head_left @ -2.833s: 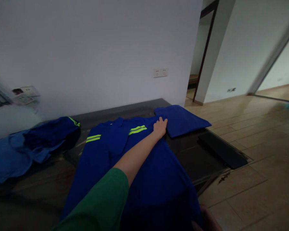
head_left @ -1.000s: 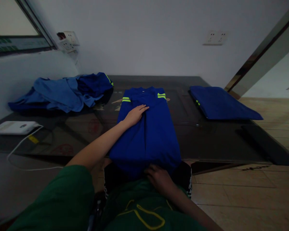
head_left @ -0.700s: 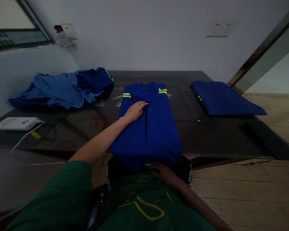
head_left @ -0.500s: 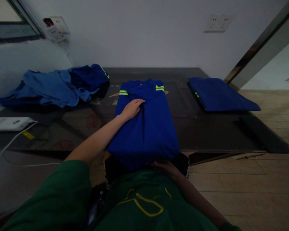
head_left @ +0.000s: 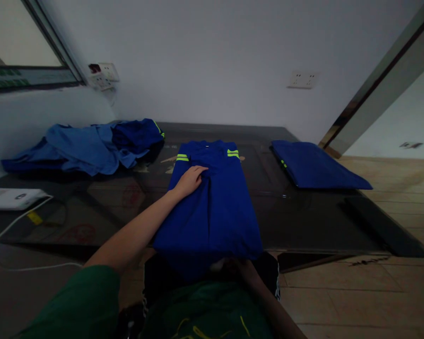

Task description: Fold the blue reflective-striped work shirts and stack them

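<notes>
A blue garment (head_left: 226, 202) with yellow-green stripes near its top corners lies folded lengthwise on the dark table, its lower end hanging over the front edge. My left hand (head_left: 191, 180) rests flat on the upper middle of the garment, its fingers stretched out and holding nothing. Low in the view, my right hand (head_left: 238, 267) is at the garment's hanging end, close to my body; its fingers are dark and partly hidden, so their grip does not show.
Crumpled blue clothing (head_left: 85, 146) lies at the back left of the table (head_left: 304, 216). A folded blue garment (head_left: 318, 165) is on the right, near a black flat object (head_left: 383, 226). A white device (head_left: 12, 198) with a cable sits at the left.
The view has tilted up, so the table and garments appear lower. My left hand stays on the garment. My right hand has shifted slightly at the hanging end.
</notes>
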A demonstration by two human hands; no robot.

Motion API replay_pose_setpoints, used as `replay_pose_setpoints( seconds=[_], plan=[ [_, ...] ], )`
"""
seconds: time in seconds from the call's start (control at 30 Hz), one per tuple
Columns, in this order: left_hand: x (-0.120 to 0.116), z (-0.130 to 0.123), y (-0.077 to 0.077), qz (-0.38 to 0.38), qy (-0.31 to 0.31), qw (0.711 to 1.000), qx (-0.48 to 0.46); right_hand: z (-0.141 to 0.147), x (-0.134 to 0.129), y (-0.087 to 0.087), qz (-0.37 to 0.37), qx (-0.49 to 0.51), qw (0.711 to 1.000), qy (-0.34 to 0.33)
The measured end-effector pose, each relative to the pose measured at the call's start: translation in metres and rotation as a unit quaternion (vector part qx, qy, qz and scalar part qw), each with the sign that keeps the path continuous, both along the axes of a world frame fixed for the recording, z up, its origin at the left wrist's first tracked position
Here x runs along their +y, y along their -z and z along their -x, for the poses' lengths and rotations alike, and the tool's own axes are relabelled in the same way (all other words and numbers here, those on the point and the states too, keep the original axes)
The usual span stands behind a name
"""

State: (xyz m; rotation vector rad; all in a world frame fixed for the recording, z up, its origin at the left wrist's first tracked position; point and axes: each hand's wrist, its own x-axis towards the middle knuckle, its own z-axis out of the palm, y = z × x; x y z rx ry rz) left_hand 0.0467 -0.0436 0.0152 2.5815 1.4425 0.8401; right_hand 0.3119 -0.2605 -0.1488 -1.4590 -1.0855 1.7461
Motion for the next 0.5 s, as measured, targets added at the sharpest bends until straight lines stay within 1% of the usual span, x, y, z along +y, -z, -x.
replay_pose_setpoints(
  seconds=[0.03,0.07,0.1,0.13,0.2,0.27,0.3,0.33,0.37,0.4,0.43,0.47,0.5],
  plan=[
    [0.000,0.002,-0.001,0.002,-0.001,1.000,-0.002,-0.010,-0.006,-0.013,-0.039,-0.057,0.995,-0.065],
    [0.000,0.004,-0.002,0.005,-0.001,1.000,-0.004,-0.021,-0.013,-0.030,-0.079,-0.110,0.980,-0.146],
    [0.000,0.006,-0.002,0.006,0.000,1.000,-0.004,-0.033,-0.020,-0.050,-0.105,-0.153,0.954,-0.235],
    [0.001,0.007,-0.003,0.007,0.001,1.000,-0.004,-0.046,-0.026,-0.075,-0.116,-0.180,0.929,-0.303],
    [0.002,0.007,-0.003,0.003,0.002,1.000,0.001,-0.067,-0.032,-0.130,-0.099,-0.220,0.893,-0.380],
    [0.003,0.007,-0.004,-0.001,0.001,1.000,0.011,-0.076,-0.023,-0.186,-0.122,-0.220,0.869,-0.425],
    [0.004,0.007,-0.004,-0.002,0.001,1.000,0.015,-0.075,-0.013,-0.211,-0.145,-0.203,0.866,-0.434],
    [0.004,0.008,-0.004,-0.003,0.000,1.000,0.017,-0.069,0.002,-0.232,-0.174,-0.178,0.864,-0.437],
    [0.004,0.008,-0.004,-0.003,0.000,1.000,0.016,-0.059,0.020,-0.249,-0.218,-0.162,0.864,-0.424],
    [0.005,0.009,-0.004,-0.002,0.002,1.000,0.014,-0.045,0.041,-0.261,-0.269,-0.165,0.862,-0.396],
    [0.005,0.011,-0.004,-0.001,0.008,1.000,0.012,-0.028,0.063,-0.268,-0.324,-0.191,0.858,-0.350],
    [0.005,0.012,-0.004,0.002,0.019,1.000,0.010,-0.008,0.086,-0.270,-0.371,-0.227,0.848,-0.302],
    [0.005,0.014,-0.003,0.005,0.034,0.999,0.009,0.012,0.108,-0.269,-0.406,-0.268,0.832,-0.266]
  ],
)
